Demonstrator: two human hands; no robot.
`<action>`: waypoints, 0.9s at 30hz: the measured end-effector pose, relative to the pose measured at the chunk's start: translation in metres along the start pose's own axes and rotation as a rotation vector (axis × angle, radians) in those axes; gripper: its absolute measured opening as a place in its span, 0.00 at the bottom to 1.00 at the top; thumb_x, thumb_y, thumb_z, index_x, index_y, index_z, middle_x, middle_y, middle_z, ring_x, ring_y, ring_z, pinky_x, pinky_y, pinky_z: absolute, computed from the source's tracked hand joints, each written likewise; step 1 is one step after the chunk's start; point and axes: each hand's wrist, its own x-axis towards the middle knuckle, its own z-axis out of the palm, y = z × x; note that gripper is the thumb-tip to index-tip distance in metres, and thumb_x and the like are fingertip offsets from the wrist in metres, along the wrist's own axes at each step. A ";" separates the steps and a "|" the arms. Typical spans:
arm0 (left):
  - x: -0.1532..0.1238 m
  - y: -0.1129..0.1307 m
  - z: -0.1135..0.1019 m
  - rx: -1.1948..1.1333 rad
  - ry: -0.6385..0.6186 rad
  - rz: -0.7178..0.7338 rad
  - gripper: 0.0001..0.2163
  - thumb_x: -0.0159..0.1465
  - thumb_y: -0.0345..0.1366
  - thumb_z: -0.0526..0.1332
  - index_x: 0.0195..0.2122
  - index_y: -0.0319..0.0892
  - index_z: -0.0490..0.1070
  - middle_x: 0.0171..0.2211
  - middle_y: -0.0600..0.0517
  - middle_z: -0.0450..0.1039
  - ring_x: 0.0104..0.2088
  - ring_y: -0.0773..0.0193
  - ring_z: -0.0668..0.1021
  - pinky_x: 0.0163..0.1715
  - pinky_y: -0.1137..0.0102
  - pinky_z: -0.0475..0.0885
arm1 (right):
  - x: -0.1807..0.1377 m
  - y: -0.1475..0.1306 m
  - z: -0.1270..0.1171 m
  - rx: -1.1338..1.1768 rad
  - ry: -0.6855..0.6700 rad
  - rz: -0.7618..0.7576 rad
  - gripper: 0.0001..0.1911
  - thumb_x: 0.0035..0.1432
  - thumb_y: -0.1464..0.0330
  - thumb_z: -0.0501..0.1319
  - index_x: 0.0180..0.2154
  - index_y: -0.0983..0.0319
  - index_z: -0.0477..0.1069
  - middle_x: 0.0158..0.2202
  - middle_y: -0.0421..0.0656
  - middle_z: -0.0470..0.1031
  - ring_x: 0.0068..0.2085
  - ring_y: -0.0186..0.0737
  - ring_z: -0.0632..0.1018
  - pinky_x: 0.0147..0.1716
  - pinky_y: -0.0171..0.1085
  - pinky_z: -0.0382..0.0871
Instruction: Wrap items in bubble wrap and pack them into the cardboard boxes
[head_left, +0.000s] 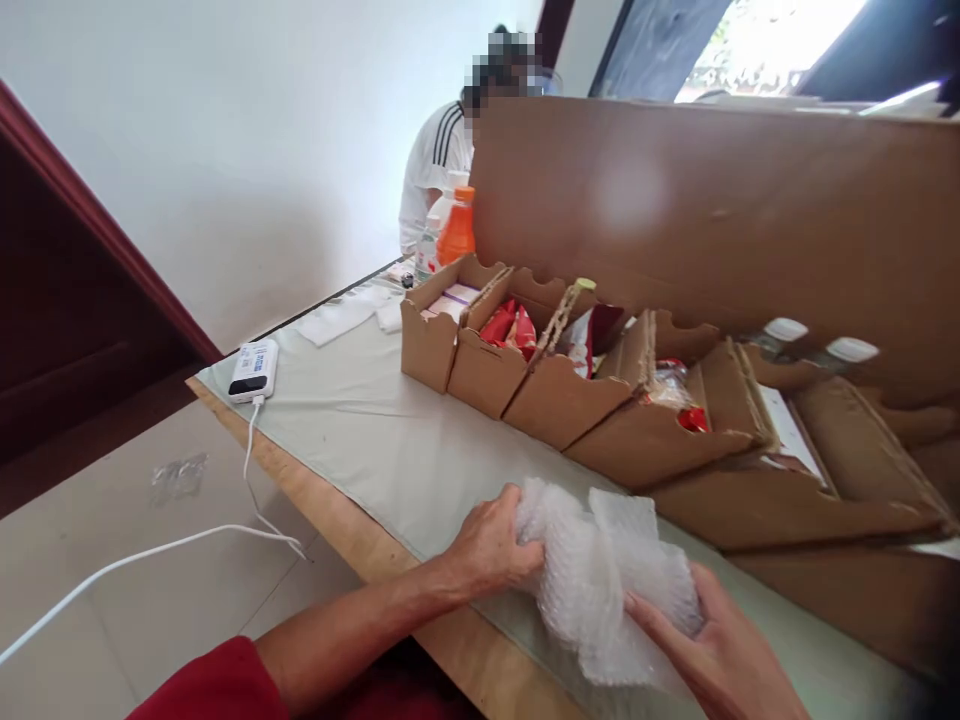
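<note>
A crumpled bundle of white bubble wrap [600, 580] lies on the table's near edge, held between both my hands. My left hand [487, 550] grips its left end with fingers curled into the wrap. From below, my right hand [720, 650] cups the right end, with its thumb lying along the wrap. What the wrap encloses, if anything, is hidden.
A row of open cardboard compartments [555, 385] with red packets and bottles stands behind, backed by a tall cardboard panel [712, 210]. A white power bank [253, 370] with cable lies at the left table edge. A person [439, 160] sits at the far end by an orange bottle [457, 230].
</note>
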 end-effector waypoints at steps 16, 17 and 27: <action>-0.014 -0.123 -0.212 -0.419 0.947 -0.241 0.44 0.60 0.45 0.67 0.72 0.37 0.45 0.72 0.37 0.52 0.70 0.46 0.60 0.68 0.56 0.58 | 0.114 -0.339 0.181 -0.435 -0.266 -0.699 0.19 0.56 0.62 0.64 0.48 0.59 0.66 0.46 0.48 0.80 0.46 0.53 0.80 0.38 0.40 0.68; -0.005 -0.123 -0.219 -0.398 1.003 -0.261 0.45 0.59 0.44 0.68 0.71 0.36 0.46 0.71 0.35 0.52 0.70 0.46 0.60 0.68 0.56 0.58 | 0.120 -0.355 0.189 -0.446 -0.253 -0.718 0.20 0.56 0.63 0.63 0.50 0.60 0.66 0.46 0.49 0.80 0.47 0.54 0.80 0.39 0.41 0.69; 0.116 -0.158 -0.274 -0.284 1.205 -0.297 0.42 0.55 0.35 0.69 0.67 0.27 0.51 0.65 0.26 0.60 0.68 0.39 0.64 0.67 0.51 0.58 | 0.192 -0.434 0.234 -0.464 -0.040 -0.785 0.32 0.60 0.73 0.61 0.64 0.69 0.57 0.61 0.61 0.68 0.59 0.56 0.72 0.55 0.48 0.65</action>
